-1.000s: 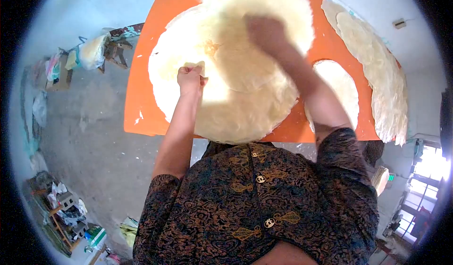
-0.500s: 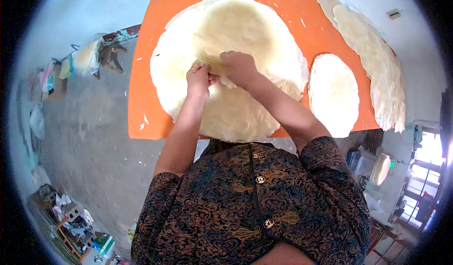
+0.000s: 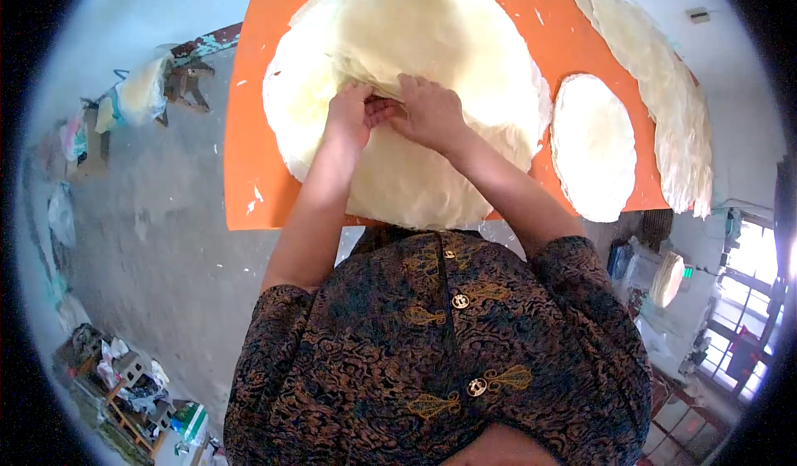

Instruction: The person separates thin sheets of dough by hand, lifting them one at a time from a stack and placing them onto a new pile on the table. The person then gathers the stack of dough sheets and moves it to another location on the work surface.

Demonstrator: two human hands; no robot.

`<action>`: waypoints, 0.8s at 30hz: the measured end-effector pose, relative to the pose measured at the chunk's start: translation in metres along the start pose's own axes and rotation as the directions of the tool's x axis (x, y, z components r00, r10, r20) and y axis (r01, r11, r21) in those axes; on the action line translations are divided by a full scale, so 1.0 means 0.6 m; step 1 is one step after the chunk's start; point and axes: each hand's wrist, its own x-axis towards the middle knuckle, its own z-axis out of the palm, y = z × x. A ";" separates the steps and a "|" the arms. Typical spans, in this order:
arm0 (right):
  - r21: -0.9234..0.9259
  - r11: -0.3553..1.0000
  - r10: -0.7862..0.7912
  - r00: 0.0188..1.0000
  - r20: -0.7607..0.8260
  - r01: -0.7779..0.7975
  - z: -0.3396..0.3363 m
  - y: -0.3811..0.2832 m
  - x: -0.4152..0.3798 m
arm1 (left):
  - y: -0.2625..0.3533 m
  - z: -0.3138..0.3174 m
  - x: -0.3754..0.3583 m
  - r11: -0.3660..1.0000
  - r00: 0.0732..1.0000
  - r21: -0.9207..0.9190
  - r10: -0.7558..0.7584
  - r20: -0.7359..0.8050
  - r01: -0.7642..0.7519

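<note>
A broad stack of thin, pale round flatbreads (image 3: 432, 183) lies on the orange table. Partway across it, the near edge of a folded flatbread sheet (image 3: 403, 30) is bunched up between my hands. My left hand (image 3: 350, 117) is closed on this edge, fingertips curled under it. Close beside it, my right hand (image 3: 430, 113) is closed on the same edge, knuckles up. The sheet's far part rests on the stack, and some fingertips are hidden beneath the fold.
The orange table (image 3: 257, 134) holds a smaller oval pile of flatbreads (image 3: 594, 146) to the right. Further right, a long overlapping row of sheets (image 3: 643, 67) hangs over the table's edge. A wooden stool (image 3: 191, 84) stands on the grey floor at left.
Both hands have come closer together on the sheet's edge, and the right has turned knuckles-up. The folded edge now lies lower and flatter. The view has shifted slightly.
</note>
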 end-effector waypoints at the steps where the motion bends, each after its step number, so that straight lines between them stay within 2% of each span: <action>1: 0.003 1.000 0.023 0.999 0.028 -0.023 0.010 0.007 0.002 | 0.005 0.000 -0.007 1.000 1.000 0.010 -0.019 -0.011 0.019; 3: 0.006 0.998 0.059 0.995 0.082 -0.060 0.034 0.031 0.019 | 0.014 -0.006 -0.026 0.998 0.998 0.027 -0.049 -0.035 0.050; 4: 0.007 0.997 0.070 0.990 0.122 -0.071 0.025 0.038 0.032 | 0.015 -0.014 -0.044 0.996 1.000 0.085 0.003 -0.028 -0.001; 6: 0.106 0.987 0.101 0.978 0.185 -0.122 -0.005 0.071 0.070 | 0.009 -0.030 -0.087 0.968 0.988 0.252 0.051 -0.146 -0.012; 7: 0.061 0.995 -0.074 0.997 -0.009 0.075 -0.001 0.117 0.098 | 0.006 -0.038 -0.111 0.943 0.976 0.334 0.082 -0.200 -0.011; 8: 0.082 0.996 -0.034 0.999 0.024 0.032 -0.033 0.140 0.122 | -0.005 -0.054 -0.135 0.915 0.975 0.400 0.128 -0.180 -0.046; 10: 0.124 0.977 0.164 0.983 0.087 -0.174 -0.139 0.151 0.162 | -0.049 -0.078 -0.175 0.862 0.951 0.487 0.256 -0.172 -0.144; 11: 0.123 0.972 0.196 0.979 0.051 -0.201 -0.193 0.141 0.170 | -0.076 -0.084 -0.190 0.835 0.922 0.511 0.339 -0.186 -0.204; 12: 0.073 0.992 -0.075 0.935 -0.348 0.107 -0.232 0.102 0.157 | -0.094 -0.086 -0.203 0.803 0.886 0.537 0.418 -0.199 -0.259; 13: -0.180 0.942 -0.329 0.671 -0.665 0.283 -0.271 0.063 0.145 | -0.103 -0.083 -0.216 0.836 0.892 0.496 0.388 -0.230 -0.235; 14: -0.312 0.941 -0.252 0.891 -0.379 0.134 -0.307 0.093 0.131 | -0.109 -0.078 -0.226 0.865 0.898 0.454 0.355 -0.259 -0.211; 16: -0.221 0.966 -0.182 0.958 -0.221 0.133 -0.331 0.035 0.066 | -0.112 -0.071 -0.241 0.905 0.913 0.402 0.276 -0.299 -0.142; 17: -0.175 0.977 -0.150 0.979 -0.135 0.126 -0.333 0.015 0.040 | -0.116 -0.067 -0.242 0.907 0.901 0.394 0.290 -0.323 -0.151; 19: -0.384 0.893 -0.287 0.954 -0.085 0.235 -0.241 0.042 -0.007 | -0.119 -0.063 -0.239 0.907 0.872 0.384 0.321 -0.370 -0.170; 21: -0.215 0.890 -0.424 0.903 -0.066 0.402 -0.148 0.047 -0.073 | -0.112 -0.070 -0.238 0.921 0.882 0.385 0.233 -0.410 -0.064; 23: -0.008 0.929 -0.363 0.918 0.158 0.369 -0.074 0.040 -0.131 | -0.106 -0.073 -0.234 0.922 0.875 0.385 0.145 -0.462 0.051; 24: 0.047 0.949 -0.315 0.925 0.211 0.312 -0.038 0.040 -0.151 | -0.102 -0.072 -0.236 0.931 0.899 0.352 0.069 -0.432 0.097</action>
